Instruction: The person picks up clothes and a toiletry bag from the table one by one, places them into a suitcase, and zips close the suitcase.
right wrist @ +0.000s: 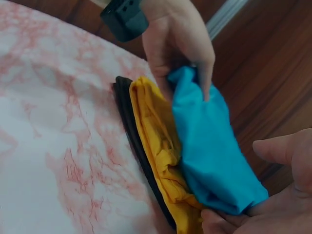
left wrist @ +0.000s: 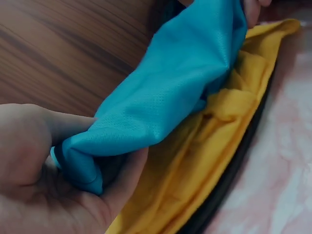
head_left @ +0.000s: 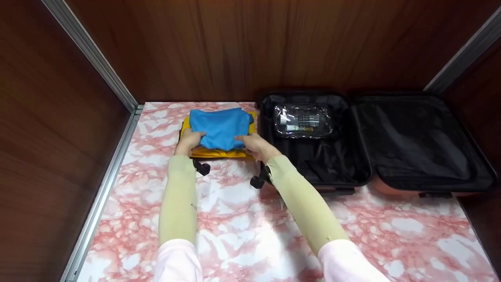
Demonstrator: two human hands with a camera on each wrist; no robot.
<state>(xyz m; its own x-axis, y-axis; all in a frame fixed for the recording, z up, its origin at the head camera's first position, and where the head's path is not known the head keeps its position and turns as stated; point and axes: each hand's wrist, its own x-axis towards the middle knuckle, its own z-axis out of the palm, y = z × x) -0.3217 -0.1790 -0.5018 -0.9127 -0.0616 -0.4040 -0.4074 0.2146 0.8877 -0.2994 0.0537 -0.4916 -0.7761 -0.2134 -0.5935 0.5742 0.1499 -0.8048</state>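
Note:
A folded blue cloth [head_left: 221, 127] lies over folded yellow fabric [head_left: 219, 152], with a black layer [right wrist: 139, 131] beneath the yellow. My left hand [head_left: 188, 140] grips the blue cloth's left end, thumb on top and fingers under it, as the left wrist view shows. At the opposite end is my right hand [head_left: 258, 147]. Its fingers [right wrist: 222, 224] reach under the cloth's edge, while the thumb [right wrist: 275, 148] stands apart from the cloth in the right wrist view. The blue cloth bulges upward between the hands, partly raised off the yellow fabric.
An open suitcase [head_left: 364, 172] with a black lining stands to the right. In its left half sits a clear pouch [head_left: 303, 120] holding small items. Wooden panels [head_left: 219, 51] close in the back and sides of the pink marbled table [head_left: 235, 227].

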